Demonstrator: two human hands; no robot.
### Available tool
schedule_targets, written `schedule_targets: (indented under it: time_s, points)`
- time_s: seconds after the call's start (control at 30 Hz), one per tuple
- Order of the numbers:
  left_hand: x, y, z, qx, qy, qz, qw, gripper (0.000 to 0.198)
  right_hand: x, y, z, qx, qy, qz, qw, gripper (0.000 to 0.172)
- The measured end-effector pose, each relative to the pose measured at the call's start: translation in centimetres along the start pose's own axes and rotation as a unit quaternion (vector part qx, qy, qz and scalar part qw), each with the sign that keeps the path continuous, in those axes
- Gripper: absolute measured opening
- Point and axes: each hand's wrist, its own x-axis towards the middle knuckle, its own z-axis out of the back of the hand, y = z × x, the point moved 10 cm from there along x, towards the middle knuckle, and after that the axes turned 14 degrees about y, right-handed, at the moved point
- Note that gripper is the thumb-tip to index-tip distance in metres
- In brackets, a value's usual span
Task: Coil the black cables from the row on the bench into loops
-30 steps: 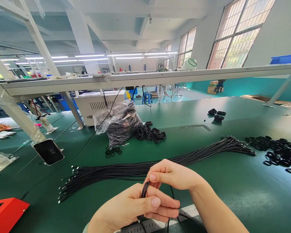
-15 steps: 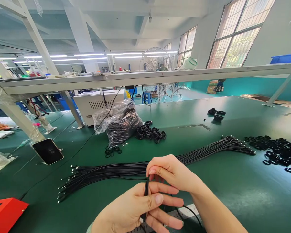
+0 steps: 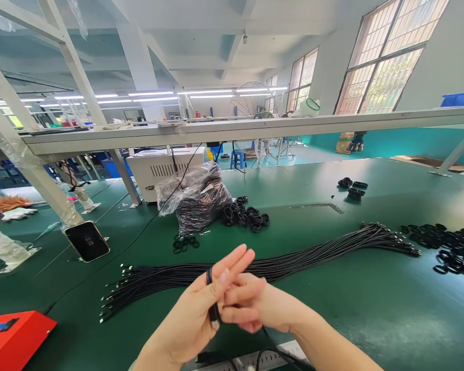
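Thin black cable (image 3: 212,301) is sitting pinched in the left hand (image 3: 185,322), held nearly upright between the thumb and the side of the fingers, with a small pale metal tip (image 3: 215,324) poking out the bottom. Biggest change from a moment ago: that hand is rolling over and its fingers are straightening upward, so the cable is showing clearly instead of being buried in a tight pinch. The right hand (image 3: 251,304) is pressing in right beside it with its fingers half curled, not fully closed. Can't tell if it's holding anything, since the left hand is blocking the view.

A long fan of thin black cables (image 3: 278,268) is lying right behind the hands on a smooth green work mat (image 3: 371,314), with little silvery ends glinting along the left side. Over on the right, a loose heap of matte black rubber rings (image 3: 452,252) is spreading across the mat, and a smaller heap of rings (image 3: 245,216) is sitting next to a crinkly clear plastic bag (image 3: 195,198) stuffed with more black stuff. A bright red box (image 3: 13,337) is poking into the bottom left corner, looking pretty out of place on all that green.
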Motion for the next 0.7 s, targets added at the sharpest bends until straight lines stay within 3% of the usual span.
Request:
schedule_targets:
  time_s: [0.07, 0.17, 0.3, 0.37, 0.47, 0.53, 0.57, 0.63, 0.7]
  points:
    - [-0.1, -1.6, 1.3, 0.022, -0.023, -0.048, 0.998, 0.035, 0.1, -0.9, -1.7, -0.021, 0.021, -0.047, 0.998, 0.022]
    - [0.1, -3.0, 3.1, 0.047, -0.048, -0.096, 0.993, 0.032, -0.6, -0.5, -2.8, -0.086, 0.008, -0.058, 0.995, 0.020]
    - [0.6, -2.4, 4.1, 0.069, -0.068, -0.071, 0.993, 0.033, -1.8, 0.3, -3.0, -0.223, -0.009, -0.083, 0.971, 0.021]
    - [0.7, -1.8, 4.2, 0.075, -0.080, -0.052, 0.993, 0.035, -2.3, 1.0, -2.9, -0.350, -0.022, -0.098, 0.931, 0.020]
    - [0.7, -0.9, 3.9, 0.088, -0.084, -0.030, 0.992, 0.036, -3.1, 2.7, -2.9, -0.545, -0.053, -0.099, 0.831, 0.016]
    - [0.9, 0.2, 3.7, 0.106, -0.082, 0.003, 0.991, 0.038, -3.8, 4.4, -3.1, -0.623, -0.065, -0.067, 0.776, 0.014]
    - [0.9, 0.8, 3.7, 0.119, -0.082, 0.023, 0.989, 0.040, -4.3, 5.5, -2.9, -0.640, -0.075, -0.046, 0.764, 0.014]
    - [1.0, 2.1, 3.6, 0.136, -0.065, 0.070, 0.986, 0.044, -5.7, 7.9, -1.5, -0.625, -0.113, -0.008, 0.772, 0.016]
    - [1.1, 3.4, 2.7, 0.133, -0.018, 0.109, 0.985, 0.046, -7.1, 9.7, 0.9, -0.553, -0.141, 0.015, 0.821, 0.016]
